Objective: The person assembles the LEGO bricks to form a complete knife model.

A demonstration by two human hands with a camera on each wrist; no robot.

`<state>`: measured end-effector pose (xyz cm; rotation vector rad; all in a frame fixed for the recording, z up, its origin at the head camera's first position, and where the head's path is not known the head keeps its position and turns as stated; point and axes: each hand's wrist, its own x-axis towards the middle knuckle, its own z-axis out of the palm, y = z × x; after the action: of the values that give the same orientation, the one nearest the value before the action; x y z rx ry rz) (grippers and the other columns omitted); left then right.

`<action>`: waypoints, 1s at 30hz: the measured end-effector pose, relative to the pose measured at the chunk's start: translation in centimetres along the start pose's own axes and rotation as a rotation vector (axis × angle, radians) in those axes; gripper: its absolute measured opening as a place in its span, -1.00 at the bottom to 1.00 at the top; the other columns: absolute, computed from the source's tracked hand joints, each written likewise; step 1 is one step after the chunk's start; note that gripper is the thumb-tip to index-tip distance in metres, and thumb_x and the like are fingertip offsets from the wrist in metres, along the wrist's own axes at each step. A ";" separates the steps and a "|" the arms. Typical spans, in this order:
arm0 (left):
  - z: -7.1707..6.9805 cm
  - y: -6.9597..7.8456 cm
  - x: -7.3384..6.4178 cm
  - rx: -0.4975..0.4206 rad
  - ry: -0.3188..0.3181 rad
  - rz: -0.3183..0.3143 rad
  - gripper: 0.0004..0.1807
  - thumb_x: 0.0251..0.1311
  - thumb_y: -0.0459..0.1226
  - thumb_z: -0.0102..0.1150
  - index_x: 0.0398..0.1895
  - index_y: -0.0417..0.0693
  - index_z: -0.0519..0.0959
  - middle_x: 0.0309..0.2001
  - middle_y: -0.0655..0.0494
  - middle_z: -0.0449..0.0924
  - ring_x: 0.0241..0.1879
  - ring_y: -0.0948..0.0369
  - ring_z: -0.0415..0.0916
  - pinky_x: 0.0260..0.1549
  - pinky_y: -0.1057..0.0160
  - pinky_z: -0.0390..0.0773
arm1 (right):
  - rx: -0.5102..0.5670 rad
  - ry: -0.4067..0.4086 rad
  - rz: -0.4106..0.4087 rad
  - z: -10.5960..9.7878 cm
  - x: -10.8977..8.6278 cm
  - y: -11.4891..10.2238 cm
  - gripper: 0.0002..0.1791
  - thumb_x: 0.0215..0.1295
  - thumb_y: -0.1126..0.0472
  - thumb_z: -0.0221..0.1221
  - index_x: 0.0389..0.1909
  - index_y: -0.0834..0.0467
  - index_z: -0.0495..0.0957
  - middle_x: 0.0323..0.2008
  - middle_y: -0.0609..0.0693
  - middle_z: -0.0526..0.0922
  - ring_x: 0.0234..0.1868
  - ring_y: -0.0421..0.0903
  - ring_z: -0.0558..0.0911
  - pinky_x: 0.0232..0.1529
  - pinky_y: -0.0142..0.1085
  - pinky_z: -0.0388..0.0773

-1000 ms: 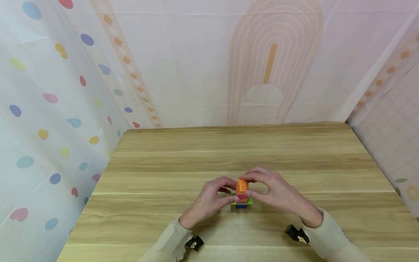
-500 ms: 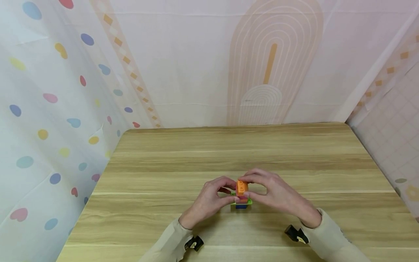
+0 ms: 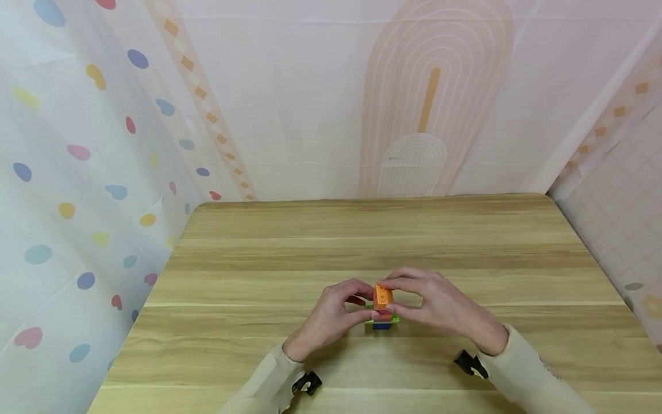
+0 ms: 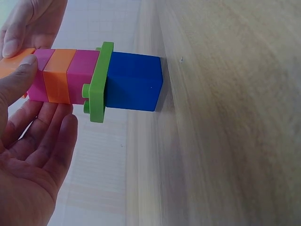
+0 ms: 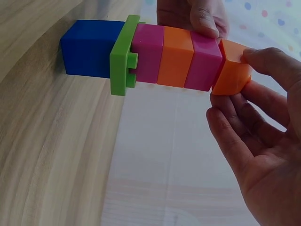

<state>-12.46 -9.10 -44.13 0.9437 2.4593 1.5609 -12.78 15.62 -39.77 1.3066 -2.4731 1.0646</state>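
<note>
A tower of toy building blocks stands upright on the table. At its foot is a blue block [image 5: 89, 49], capped by a wider flat green plate [image 5: 119, 61]. Above follow a magenta block [image 5: 147, 47], an orange block [image 5: 175, 56] and a second magenta block [image 5: 204, 66]. The top orange block [image 3: 383, 296] sits slightly tilted against the upper magenta one in the right wrist view. My right hand [image 3: 434, 299] pinches it between thumb and fingers. My left hand [image 3: 336, 310] grips the upper magenta block, thumb on the near side, fingers around the back.
The wooden table [image 3: 310, 236] stretches out around the tower, its far edge against a patterned curtain [image 3: 300, 115]. Black wrist cameras hang below both sleeves, the left camera [image 3: 307, 384] and the right camera [image 3: 469, 364], close over the tabletop.
The top orange block has shifted slightly in my right hand and now covers more of the magenta block beneath it in the head view. My left hand has stayed in place.
</note>
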 end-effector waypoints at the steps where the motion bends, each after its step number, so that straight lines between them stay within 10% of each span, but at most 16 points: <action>1: 0.0 0.0 0.0 0.002 0.001 0.003 -0.72 0.22 -0.33 0.46 -0.02 -0.13 0.68 -0.03 0.13 0.71 -0.04 0.16 0.68 -0.02 0.29 0.69 | -0.001 -0.002 -0.007 0.0 0.0 0.0 -0.60 0.24 0.30 0.46 0.11 0.19 0.70 -0.01 -0.10 0.69 -0.08 -0.17 0.69 -0.10 -0.24 0.72; 30: 0.0 0.1 -0.1 -0.068 -0.004 0.005 -0.72 0.21 -0.37 0.46 -0.02 -0.21 0.72 -0.04 -0.02 0.77 -0.02 0.13 0.73 -0.01 0.26 0.69 | -0.046 -0.006 -0.104 0.2 0.1 0.3 -0.60 0.23 0.31 0.46 0.11 0.23 0.70 -0.03 -0.08 0.69 -0.12 -0.21 0.70 -0.13 -0.35 0.70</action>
<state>-12.35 -9.07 -44.09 0.9425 2.3864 1.6312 -13.02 15.49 -40.03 1.4093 -2.3901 0.9754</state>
